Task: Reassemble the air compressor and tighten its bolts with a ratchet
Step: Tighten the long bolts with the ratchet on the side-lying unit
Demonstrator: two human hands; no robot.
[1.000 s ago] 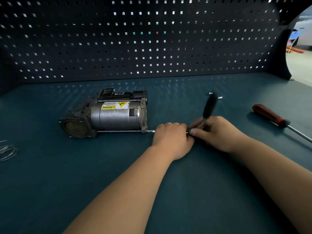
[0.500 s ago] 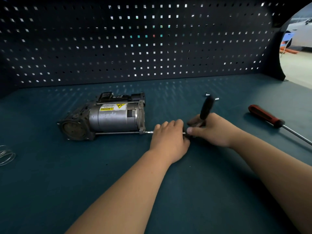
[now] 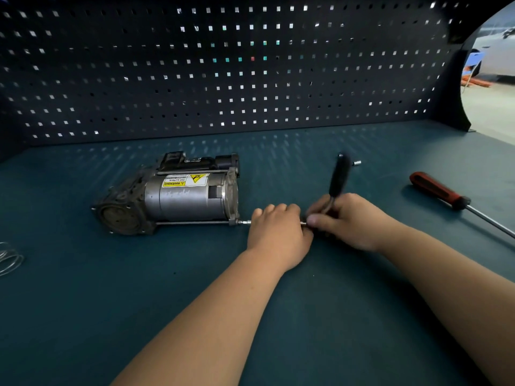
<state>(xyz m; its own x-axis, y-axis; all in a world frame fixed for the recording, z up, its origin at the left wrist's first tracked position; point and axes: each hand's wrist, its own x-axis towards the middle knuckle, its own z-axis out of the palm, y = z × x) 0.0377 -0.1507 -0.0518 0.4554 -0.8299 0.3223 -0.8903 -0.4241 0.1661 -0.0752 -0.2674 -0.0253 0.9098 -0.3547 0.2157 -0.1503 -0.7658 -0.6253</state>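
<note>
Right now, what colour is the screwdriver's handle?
The screwdriver handle is red with a black collar, clearest in the head view.

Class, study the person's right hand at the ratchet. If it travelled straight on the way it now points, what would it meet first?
The left hand, gripping the extension bar directly ahead; it seems to touch the right hand, which holds the ratchet. The air compressor lies beyond.

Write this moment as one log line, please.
step: tightening lower bolt | left hand: holds extension bar | right hand: grips ratchet | air compressor: on its side on bench
</note>
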